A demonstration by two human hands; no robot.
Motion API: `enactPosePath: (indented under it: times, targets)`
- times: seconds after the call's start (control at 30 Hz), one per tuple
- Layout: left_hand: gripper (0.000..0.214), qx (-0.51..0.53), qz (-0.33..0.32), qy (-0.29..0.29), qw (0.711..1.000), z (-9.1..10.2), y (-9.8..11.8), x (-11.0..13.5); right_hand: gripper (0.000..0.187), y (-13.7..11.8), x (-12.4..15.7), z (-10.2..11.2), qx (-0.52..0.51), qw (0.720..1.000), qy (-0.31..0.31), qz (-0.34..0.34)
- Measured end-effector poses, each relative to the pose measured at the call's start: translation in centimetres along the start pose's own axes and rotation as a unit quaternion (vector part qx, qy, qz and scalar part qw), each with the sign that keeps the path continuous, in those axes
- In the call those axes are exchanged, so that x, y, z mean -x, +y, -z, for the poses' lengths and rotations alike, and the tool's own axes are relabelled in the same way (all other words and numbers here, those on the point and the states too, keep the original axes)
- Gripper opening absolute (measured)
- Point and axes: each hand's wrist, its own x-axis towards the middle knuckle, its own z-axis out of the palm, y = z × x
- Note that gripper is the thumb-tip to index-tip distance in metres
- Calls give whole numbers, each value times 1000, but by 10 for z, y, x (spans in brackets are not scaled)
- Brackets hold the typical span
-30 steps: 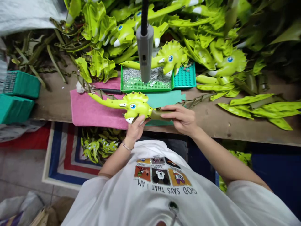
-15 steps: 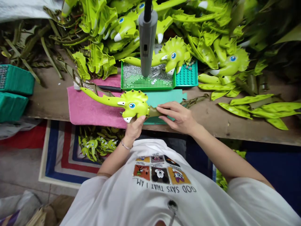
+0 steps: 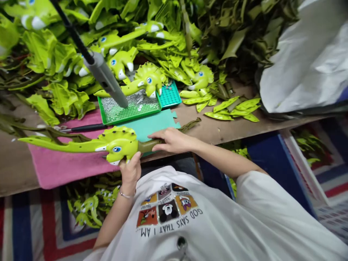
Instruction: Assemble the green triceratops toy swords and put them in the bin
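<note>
A lime-green plastic toy triceratops head (image 3: pixel 123 143) with a blue eye, white horn tips and a long pointed extension lies level above the bench's near edge. My left hand (image 3: pixel 131 169) grips it from below, thumb against the back of the head. From its right side comes an olive-brown plastic piece (image 3: pixel 146 146). My right hand (image 3: pixel 174 140) is closed round that piece, with fingers above and beneath. Behind the toy, an olive strip-like part (image 3: pixel 67 136) shows in part. Under the toy are a pink cloth (image 3: pixel 51 170) and a teal foam mat (image 3: pixel 152 121).
A grey electric screwdriver (image 3: pixel 107 78) hangs on a black cord over a green tray (image 3: pixel 136 117) of screws. A black-handled tool (image 3: pixel 89 127) lies behind the toy. Heaped lime-green parts (image 3: pixel 54 98) fill the back. A white sack (image 3: pixel 296 61) stands right.
My view has turned to the right, so the bench and hanging screwdriver appear farther left. The toy looks shifted left and lower, and both hands keep their hold.
</note>
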Motion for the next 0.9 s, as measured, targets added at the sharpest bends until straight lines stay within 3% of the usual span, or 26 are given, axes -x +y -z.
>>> enactPosePath:
  times: [0.07, 0.17, 0.27, 0.37, 0.4, 0.43, 0.47, 0.5, 0.53, 0.57, 0.6, 0.67, 0.73, 0.8, 0.87, 0.9]
  targets:
    - [55, -13, -8, 6, 1000, 1, 0, 1, 29, -3, -5, 7, -27, 998, -45, -38]
    - [47, -3, -5, 14, 1000, 3, 1, 4, 19, -3, -15, 9, -39, 997, -55, -48]
    - [39, 35, 72, -8, 997, 9, 6, 15, 16, 2, -22, 4, -36, 997, -53, -35]
    - [51, -42, 226, -160, 960, 16, 14, 35, 11, 8, -28, -3, -23, 999, -40, -24]
    - [50, -106, 233, -225, 940, 16, 18, 39, 12, 9, -29, -6, -19, 999, -30, -18]
    - [44, -181, 189, -282, 923, 15, 22, 41, 13, 10, -30, -8, -16, 1000, -16, -11]
    - [36, -257, 94, -320, 907, 13, 26, 39, 14, 11, -29, -10, -15, 1000, 1, -1]
    - [28, -329, -34, -339, 881, 8, 29, 34, 15, 12, -28, -10, -16, 1000, 26, 7]
    - [27, -393, -173, -342, 836, 3, 33, 25, 15, 13, -25, -10, -18, 998, 57, 12]
    - [31, -451, -293, -336, 773, -3, 35, 14, 15, 17, -20, -8, -20, 995, 96, 9]
    - [39, -513, -367, -336, 699, -9, 37, 2, 16, 22, -12, -4, -21, 990, 139, -2]
    - [48, -620, -431, -343, 559, -20, 38, -20, 22, 41, 12, 9, -14, 970, 237, -45]
    - [48, -689, -433, -347, 466, -26, 37, -34, 28, 71, 46, 27, 16, 935, 338, -107]
    - [44, -719, -428, -343, 426, -27, 35, -39, 31, 108, 84, 46, 120, 854, 462, -206]
    - [39, -726, -433, -339, 413, -27, 34, -38, 32, 143, 117, 60, 212, 794, 493, -286]
    - [36, -726, -437, -337, 411, -28, 34, -37, 33, 157, 129, 65, 237, 785, 484, -306]
